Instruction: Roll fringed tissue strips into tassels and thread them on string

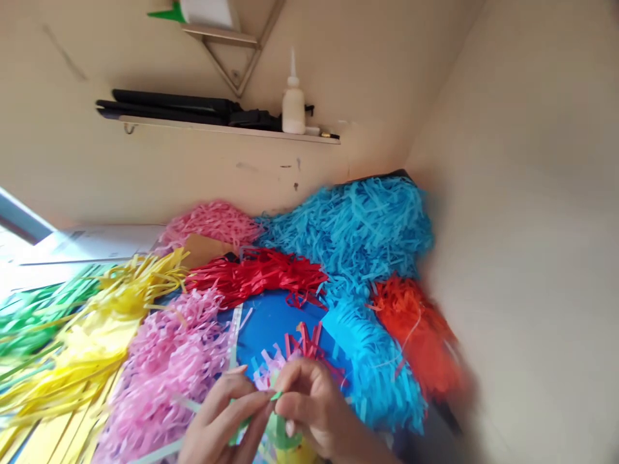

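Observation:
My left hand (229, 415) and my right hand (314, 409) meet at the bottom middle, fingers pinched together. Between their fingertips shows a small end of a green paper strip (276, 395), which both hands grip. Just below the fingers is a green and yellow paper piece (286, 444), partly covered by my right hand. Behind the hands stand up fringed red paper strips (307, 341) and pale pink fringe (268, 366). How these join the piece below is hidden by my hands.
Fringed paper heaps surround the blue surface (273, 322): pink (178, 361), yellow (101, 341), green (39, 316), red (261, 274), blue (362, 225) and orange (416, 335). Above, a wall shelf (232, 129) carries a white nozzle bottle (293, 106) and a black hair straightener (169, 106).

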`<state>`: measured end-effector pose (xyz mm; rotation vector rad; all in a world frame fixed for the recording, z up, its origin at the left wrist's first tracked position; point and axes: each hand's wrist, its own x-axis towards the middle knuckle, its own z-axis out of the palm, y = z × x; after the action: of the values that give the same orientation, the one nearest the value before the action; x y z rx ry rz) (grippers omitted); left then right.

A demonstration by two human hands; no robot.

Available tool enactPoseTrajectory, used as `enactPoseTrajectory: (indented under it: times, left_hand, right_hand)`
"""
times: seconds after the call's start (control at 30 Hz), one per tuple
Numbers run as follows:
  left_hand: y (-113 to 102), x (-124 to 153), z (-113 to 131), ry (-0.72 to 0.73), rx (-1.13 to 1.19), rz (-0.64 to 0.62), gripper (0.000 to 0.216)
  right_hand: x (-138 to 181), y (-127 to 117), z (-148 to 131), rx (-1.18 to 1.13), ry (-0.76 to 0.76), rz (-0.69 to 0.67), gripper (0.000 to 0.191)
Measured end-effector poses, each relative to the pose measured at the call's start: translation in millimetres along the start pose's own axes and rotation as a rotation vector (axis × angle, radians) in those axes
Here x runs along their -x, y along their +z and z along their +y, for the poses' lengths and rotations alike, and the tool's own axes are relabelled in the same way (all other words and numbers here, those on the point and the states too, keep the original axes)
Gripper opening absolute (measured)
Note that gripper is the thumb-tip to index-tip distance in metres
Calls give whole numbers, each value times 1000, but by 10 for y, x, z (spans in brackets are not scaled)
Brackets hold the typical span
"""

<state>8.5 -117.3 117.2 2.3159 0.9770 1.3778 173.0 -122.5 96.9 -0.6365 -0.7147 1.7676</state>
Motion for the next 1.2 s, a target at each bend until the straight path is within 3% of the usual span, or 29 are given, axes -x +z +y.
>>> enactPoseTrajectory:
  times: [0.13, 0.37, 0.53, 0.6, 0.7, 0.77, 0.83, 0.9, 1.0, 1.2]
  left_hand:
    - [163, 61, 52, -83, 157, 32, 16]
    - [191, 79, 17, -238, 270, 47, 20]
    - [184, 107, -55, -319, 245, 87, 15]
    - [145, 130, -99, -477, 338, 124, 11]
    - [42, 140, -194, -866, 711, 245, 24]
    - [-28, 143, -262, -1065, 977, 322, 31]
    - [-69, 169, -310, -1140, 1090, 333, 37]
    - [-71, 224, -333, -1121, 1033, 258, 40]
    - [-33, 320, -397, -1026, 746, 36, 41]
    - [-9, 525, -961, -667, -348, -97, 22]
  right_hand:
    - [10, -16, 92, -25, -52, 3, 27]
    - [-82, 27, 69, 82, -249, 66, 15]
    - [-150, 28, 73, 426, -393, 93, 13]
    - [-347, -39, 50, 711, -394, 62, 13]
    - [-926, -255, 32, 1241, -174, 147, 22]
    - [-1392, -417, 71, 1389, -113, 178, 20]
    - [-1791, -525, 164, 1514, -84, 166, 17]
    - [-2058, -555, 293, 1631, -49, 149, 17]
    - [-2213, -518, 463, 1774, 22, 141, 18]
    - [-2017, -502, 389, 1848, 15, 86, 26]
